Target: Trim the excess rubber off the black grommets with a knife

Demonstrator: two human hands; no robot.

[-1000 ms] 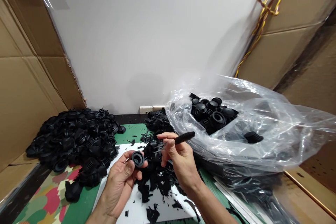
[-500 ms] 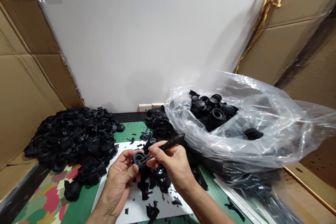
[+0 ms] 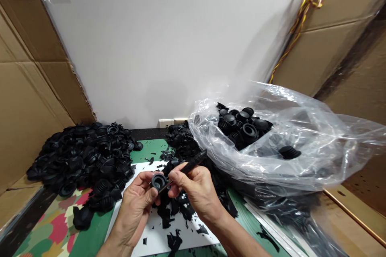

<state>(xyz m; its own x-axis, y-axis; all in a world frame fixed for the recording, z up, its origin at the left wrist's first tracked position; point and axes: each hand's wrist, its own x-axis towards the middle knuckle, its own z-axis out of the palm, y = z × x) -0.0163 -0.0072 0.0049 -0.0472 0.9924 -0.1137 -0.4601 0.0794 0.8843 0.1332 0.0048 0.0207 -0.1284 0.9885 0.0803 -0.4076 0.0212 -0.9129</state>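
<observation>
Between thumb and fingers, my left hand (image 3: 138, 196) grips a round black rubber plug (image 3: 158, 180), its hollow side facing up toward me. My right hand (image 3: 196, 188) is closed around the black handle of a thin-bladed trimming knife (image 3: 194, 161). The slim blade lies against the plug's rim, close to my left thumb. Under both hands a white board (image 3: 155, 237) carries torn black rubber scraps (image 3: 174, 241).
At left a big heap of black rubber plugs (image 3: 87, 156) spreads over the table. A clear plastic bag (image 3: 313, 172) at right holds more plugs. Rubber scraps (image 3: 182, 140) pile up behind the board. Cardboard (image 3: 33, 76) and a pale wall (image 3: 169, 40) enclose the table.
The knife has shifted slightly left and down, its blade now at the plug's near right rim rather than across its opening. The plug stays in my left hand.
</observation>
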